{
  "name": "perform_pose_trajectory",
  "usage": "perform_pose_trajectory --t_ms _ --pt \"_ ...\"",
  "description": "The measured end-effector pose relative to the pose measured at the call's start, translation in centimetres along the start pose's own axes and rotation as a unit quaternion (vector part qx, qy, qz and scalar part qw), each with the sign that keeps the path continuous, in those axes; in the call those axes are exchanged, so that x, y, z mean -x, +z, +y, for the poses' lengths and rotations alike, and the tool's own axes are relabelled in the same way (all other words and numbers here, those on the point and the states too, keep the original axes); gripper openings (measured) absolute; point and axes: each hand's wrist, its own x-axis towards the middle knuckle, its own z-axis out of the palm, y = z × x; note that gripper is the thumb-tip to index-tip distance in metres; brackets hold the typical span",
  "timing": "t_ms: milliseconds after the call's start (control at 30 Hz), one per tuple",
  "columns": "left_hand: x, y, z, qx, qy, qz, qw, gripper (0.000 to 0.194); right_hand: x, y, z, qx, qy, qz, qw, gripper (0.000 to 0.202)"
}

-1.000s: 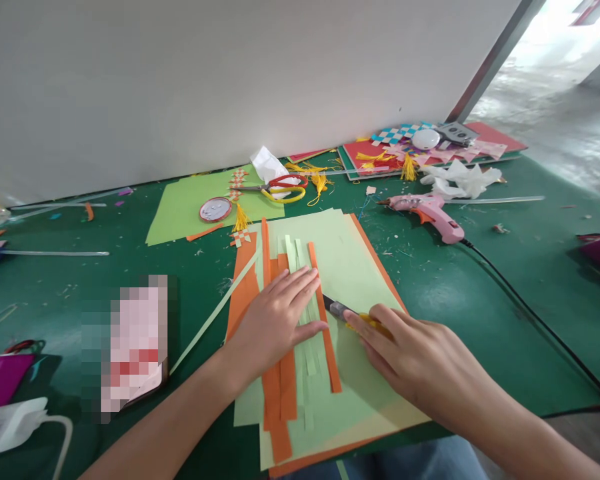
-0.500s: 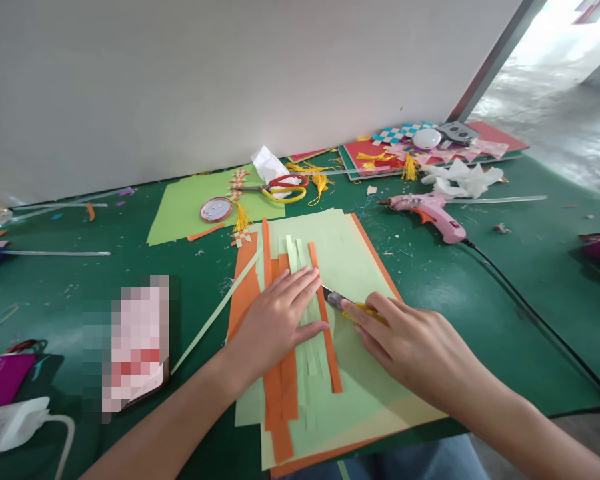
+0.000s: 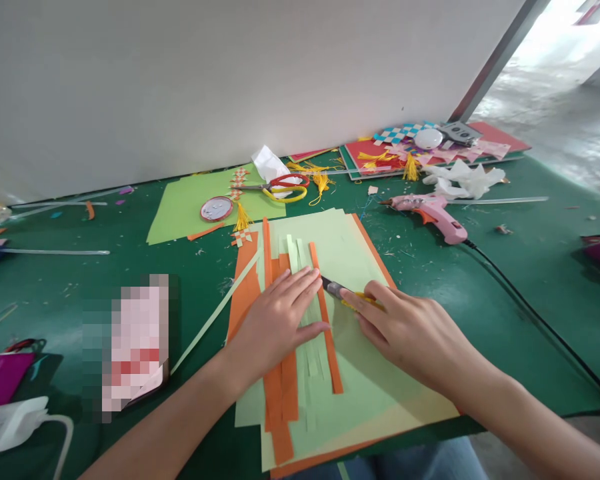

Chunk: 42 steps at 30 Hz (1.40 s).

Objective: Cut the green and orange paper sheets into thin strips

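Observation:
My left hand (image 3: 275, 320) lies flat with spread fingers on orange strips (image 3: 285, 360) and pale green strips (image 3: 310, 373). Its fingertips touch the upper part of a narrow orange strip (image 3: 333, 360). In my right hand (image 3: 410, 327) is a yellow craft knife (image 3: 335, 287), its blade pointing left against that strip's right edge, close to my left fingertips. Beneath everything lie pale green sheets (image 3: 360, 260), with orange paper showing along their edges. A long thin green strip (image 3: 210, 320) slants off to the left.
Behind are scissors (image 3: 285, 189), a round tin (image 3: 217, 209), a bright green sheet (image 3: 175, 207) and yellow tassels (image 3: 320, 183). A pink glue gun (image 3: 435, 212) with a black cord lies right; a blurred phone (image 3: 140, 340) and white charger (image 3: 13, 423) lie left.
The craft knife and my right hand have shifted slightly up and left along the orange strip. My left hand stays in place.

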Motion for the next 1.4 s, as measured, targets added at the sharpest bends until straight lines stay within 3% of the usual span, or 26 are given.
perform_pose_trajectory --t_ms 267,533,633,767,967,1400 --pt "-0.1 0.1 0.0 -0.008 0.007 0.009 1.0 0.061 -0.3 0.3 0.1 0.004 0.011 -0.016 1.0 0.038" --pt "-0.1 -0.3 0.8 -0.029 0.039 0.038 0.998 0.058 0.6 0.2 0.3 0.017 -0.029 -0.004 0.999 0.035" --pt "-0.4 -0.5 1.1 -0.028 0.046 0.053 0.997 0.048 1.4 0.0 0.4 0.012 -0.045 -0.015 0.999 0.037" --pt "-0.9 -0.6 1.0 -0.006 0.029 0.028 0.999 0.036 1.8 -0.2 0.3 0.007 -0.055 -0.027 0.998 0.039" --pt "-1.1 -0.3 0.1 0.012 -0.032 -0.011 0.999 0.058 1.7 -0.2 0.3 0.006 -0.046 -0.026 0.999 0.035" --pt "-0.9 -0.2 0.3 0.013 -0.043 -0.026 0.999 0.057 1.7 -0.3 0.0 0.011 -0.033 -0.031 0.999 0.037"
